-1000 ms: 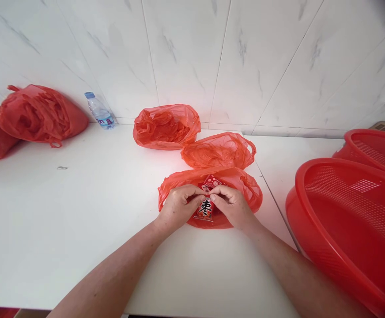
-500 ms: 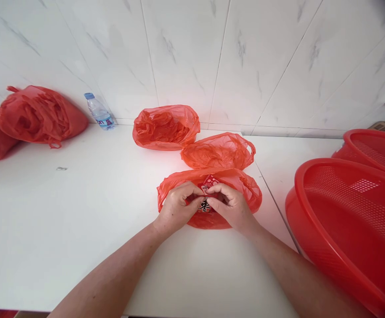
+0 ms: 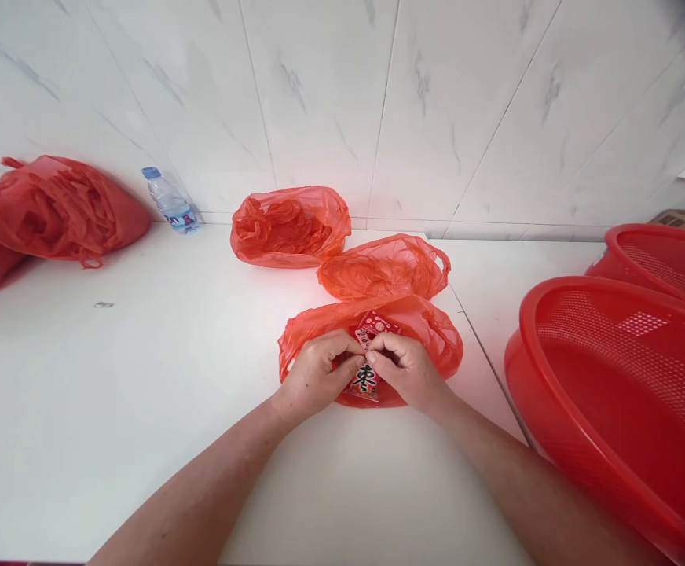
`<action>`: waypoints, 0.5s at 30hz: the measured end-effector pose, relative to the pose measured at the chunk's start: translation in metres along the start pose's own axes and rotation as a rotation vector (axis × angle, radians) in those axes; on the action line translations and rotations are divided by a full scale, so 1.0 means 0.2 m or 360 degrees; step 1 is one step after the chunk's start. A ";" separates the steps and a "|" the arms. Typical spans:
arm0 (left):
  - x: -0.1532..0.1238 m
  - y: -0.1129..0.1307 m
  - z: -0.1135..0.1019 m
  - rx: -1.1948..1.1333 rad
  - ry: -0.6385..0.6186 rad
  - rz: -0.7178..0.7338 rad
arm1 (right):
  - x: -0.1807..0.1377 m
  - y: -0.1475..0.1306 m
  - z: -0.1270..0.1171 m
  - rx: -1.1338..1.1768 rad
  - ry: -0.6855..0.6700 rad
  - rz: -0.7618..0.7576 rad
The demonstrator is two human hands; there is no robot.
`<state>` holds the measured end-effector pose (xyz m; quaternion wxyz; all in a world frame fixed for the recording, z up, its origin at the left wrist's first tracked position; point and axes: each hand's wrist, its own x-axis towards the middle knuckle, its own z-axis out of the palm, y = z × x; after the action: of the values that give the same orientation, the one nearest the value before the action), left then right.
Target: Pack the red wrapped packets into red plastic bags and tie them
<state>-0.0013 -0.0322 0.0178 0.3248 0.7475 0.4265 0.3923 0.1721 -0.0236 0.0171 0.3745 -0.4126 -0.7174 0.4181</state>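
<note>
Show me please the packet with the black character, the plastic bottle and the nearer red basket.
Packet (image 3: 364,379): head view, on its printed black character.
Plastic bottle (image 3: 169,201): head view, on its clear body.
Nearer red basket (image 3: 617,393): head view, on its bare inside.

Red printed packet (image 3: 364,382), black character, within open translucent red bag (image 3: 422,321)

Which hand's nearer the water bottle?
Left. The left hand, at the black-lettered red packet, is nearer the camera than the water bottle and to its right; the right hand, at that packet too, is farther right.
</note>
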 end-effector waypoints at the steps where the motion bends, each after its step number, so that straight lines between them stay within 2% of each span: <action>1: 0.00 0.00 0.00 0.0005 -0.0017 0.0019 | 0.00 0.00 0.00 -0.0003 -0.0010 0.0002; 10: 0.00 0.00 -0.01 0.0164 0.0030 0.0262 | -0.01 -0.01 0.00 0.0171 -0.0101 0.0077; 12: 0.00 0.00 0.00 0.0199 0.0037 0.0264 | -0.01 -0.01 0.00 0.0186 -0.0093 0.0108; 15: -0.01 0.00 0.00 0.0219 0.0071 0.0146 | 0.00 -0.01 0.00 0.0227 -0.0010 0.0159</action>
<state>-0.0027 -0.0330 0.0173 0.2446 0.7778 0.4249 0.3931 0.1721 -0.0238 0.0184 0.3793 -0.4189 -0.6655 0.4876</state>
